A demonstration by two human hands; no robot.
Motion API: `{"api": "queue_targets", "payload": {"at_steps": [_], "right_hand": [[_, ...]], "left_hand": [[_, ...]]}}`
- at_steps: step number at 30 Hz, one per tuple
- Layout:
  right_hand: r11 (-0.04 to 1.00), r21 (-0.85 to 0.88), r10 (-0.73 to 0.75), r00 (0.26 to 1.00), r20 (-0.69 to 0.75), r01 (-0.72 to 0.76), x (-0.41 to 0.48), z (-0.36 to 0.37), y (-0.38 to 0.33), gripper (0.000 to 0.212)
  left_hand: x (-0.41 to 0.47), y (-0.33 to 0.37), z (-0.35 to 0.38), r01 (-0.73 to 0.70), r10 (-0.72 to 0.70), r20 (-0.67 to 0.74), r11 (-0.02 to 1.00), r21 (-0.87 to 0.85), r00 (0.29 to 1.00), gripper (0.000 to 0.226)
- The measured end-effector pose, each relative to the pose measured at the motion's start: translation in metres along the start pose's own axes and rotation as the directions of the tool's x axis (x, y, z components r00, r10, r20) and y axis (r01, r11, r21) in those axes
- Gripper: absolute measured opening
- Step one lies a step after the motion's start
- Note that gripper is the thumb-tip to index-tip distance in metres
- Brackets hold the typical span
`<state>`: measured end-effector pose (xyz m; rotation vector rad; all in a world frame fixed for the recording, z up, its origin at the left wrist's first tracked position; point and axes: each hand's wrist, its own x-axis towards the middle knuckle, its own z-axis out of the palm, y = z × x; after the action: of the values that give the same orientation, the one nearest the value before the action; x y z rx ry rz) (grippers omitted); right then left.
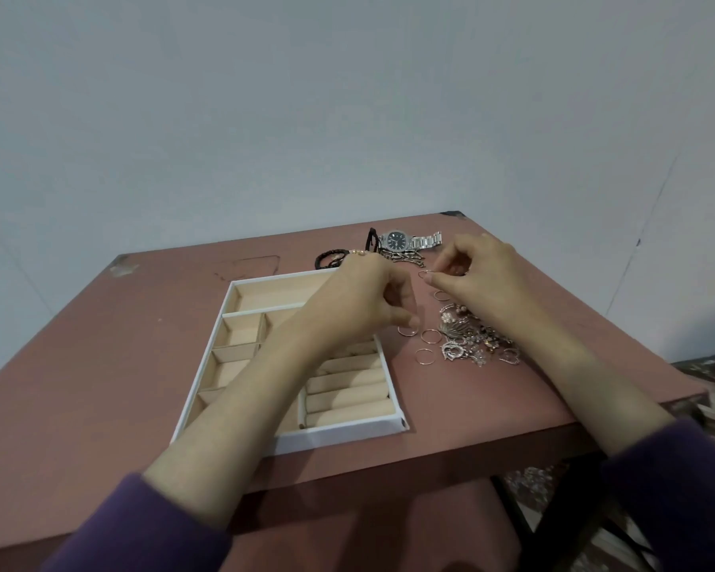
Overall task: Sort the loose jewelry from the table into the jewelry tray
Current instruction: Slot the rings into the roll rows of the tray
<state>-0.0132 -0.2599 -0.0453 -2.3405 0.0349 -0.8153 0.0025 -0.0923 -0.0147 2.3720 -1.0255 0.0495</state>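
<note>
A white jewelry tray [339, 434] with beige compartments and ring rolls lies on the reddish table. My right hand [477, 274] pinches a thin gold ring [424, 275] above the table, right of the tray's far corner. My left hand [372, 299] reaches across the tray, fingertips down at another thin ring [406, 331] just past the tray's right rim; whether it grips that ring I cannot tell. More thin rings [430, 336] lie beside a pile of silver brooches and earrings [467, 340].
A silver watch [405, 240] with a dark face, a chain bracelet [405, 258] and black bead bracelets [330, 258] lie at the table's far edge. The table's right edge [636, 400] is close to the pile. A wall stands behind.
</note>
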Motion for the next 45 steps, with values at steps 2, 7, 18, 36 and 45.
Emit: {"api": "queue_targets", "payload": {"at_steps": [2,7,18,36,45], "right_hand": [[0.986,0.16,0.037,0.999,0.034,-0.042,-0.003,-0.004,-0.006,0.023],[0.878,0.465,0.014,0.978,0.207,-0.111,-0.021,-0.004,-0.033,0.02],[0.817,0.566,-0.09,0.945,0.316,-0.111,-0.055,0.01,-0.064,0.031],[0.825,0.545,-0.038,0.95,0.311,-0.146,-0.053,0.009,-0.06,0.032],[0.975,0.22,-0.075,0.871,0.486,-0.039,-0.039,-0.018,-0.082,0.023]], "left_hand": [[-0.012,-0.002,-0.008,0.014,-0.019,-0.104,0.999,-0.046,0.994,0.014],[-0.053,-0.011,-0.025,0.06,-0.091,-0.228,0.989,-0.136,0.969,0.011],[-0.092,-0.024,-0.015,0.127,-0.163,-0.352,0.984,-0.123,0.922,0.01],[-0.092,-0.026,-0.012,0.087,-0.079,-0.286,0.996,0.016,0.955,0.021],[-0.09,-0.028,-0.012,0.122,-0.124,-0.262,0.992,-0.026,0.957,0.007]]}}
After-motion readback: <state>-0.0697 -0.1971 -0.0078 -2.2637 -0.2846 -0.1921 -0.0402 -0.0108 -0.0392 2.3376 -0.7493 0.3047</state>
